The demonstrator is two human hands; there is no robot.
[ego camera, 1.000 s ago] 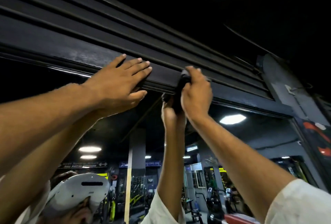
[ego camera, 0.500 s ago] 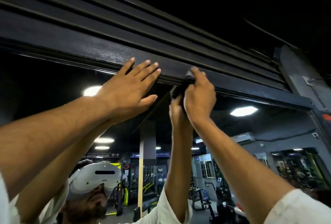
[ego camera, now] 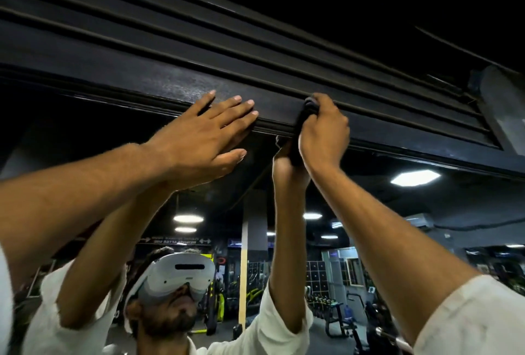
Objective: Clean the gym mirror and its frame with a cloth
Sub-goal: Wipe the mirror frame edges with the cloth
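Dark cloth: was gripped, bunched, by the right hand against the mirror top frame, seemingly for wiping; left hand lay flat-fingered on it nearby, likely bracing.

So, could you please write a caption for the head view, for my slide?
Right hand presses a dark cloth to the top frame; left hand rests flat beside it.

Your only view comes from the camera on your head, tilted steeply up at the mirror frame's top rail, close enough that your raised forearms fill the lower half. The mirror below the rail reflects your headset.
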